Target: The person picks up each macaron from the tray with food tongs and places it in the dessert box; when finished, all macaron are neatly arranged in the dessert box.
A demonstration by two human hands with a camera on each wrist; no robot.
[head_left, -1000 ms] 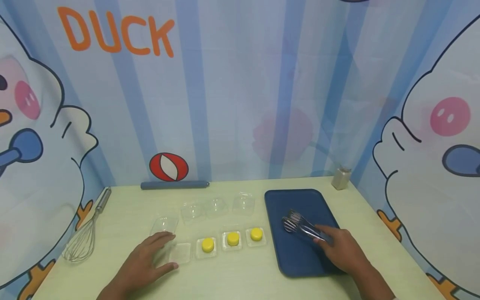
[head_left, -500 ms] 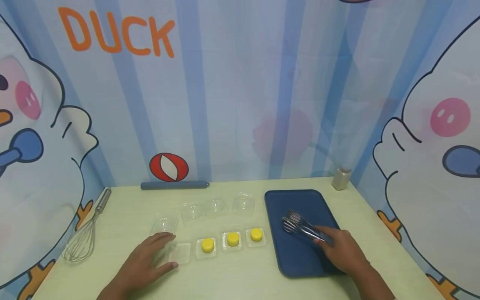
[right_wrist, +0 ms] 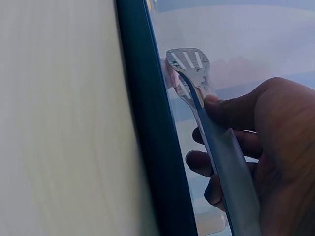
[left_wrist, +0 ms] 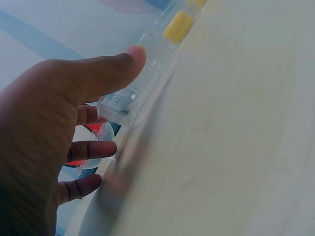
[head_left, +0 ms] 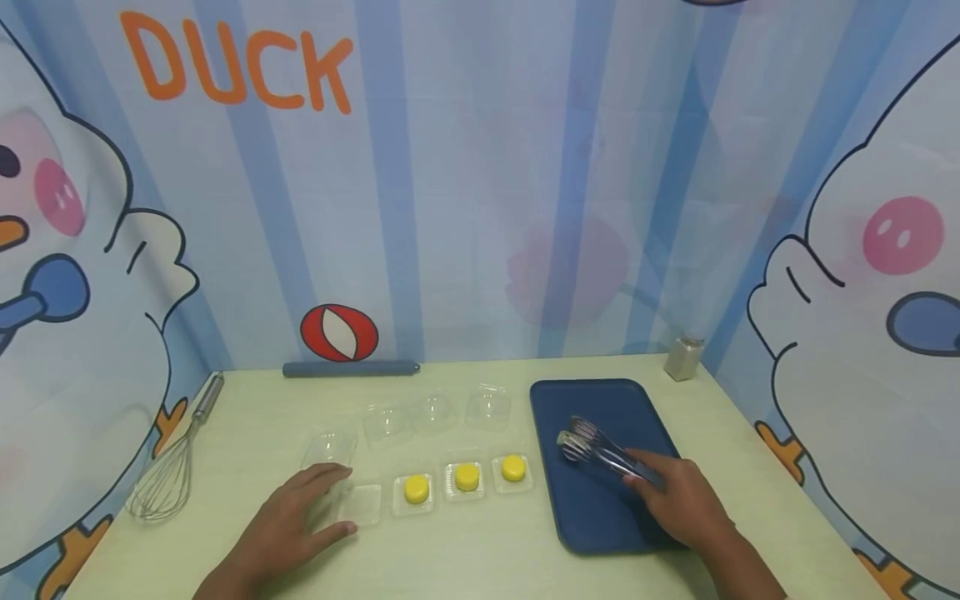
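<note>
My right hand (head_left: 678, 496) grips metal tongs (right_wrist: 224, 162) with slotted heads, held over the blue tray (head_left: 607, 529). A pinkish patch shows by the tong heads in the right wrist view; I cannot tell what it is. My left hand (head_left: 288, 521) hovers with fingers spread around the left side of a clear plastic base (head_left: 362, 506); whether it touches is unclear. To the right of that base, three more clear bases each bear a yellow round piece, such as this yellow piece (head_left: 416, 489). Behind them stand several clear lids (head_left: 386, 422).
A whisk (head_left: 168, 475) lies along the left table edge. A grey-blue rod (head_left: 350, 369) rests against the back curtain. At the back right corner stands a small metallic shaker-like block (head_left: 683, 358). Printed curtains enclose the table on three sides.
The tong heads have shifted slightly left over the blue tray and turned a little. My left hand stays in place.
</note>
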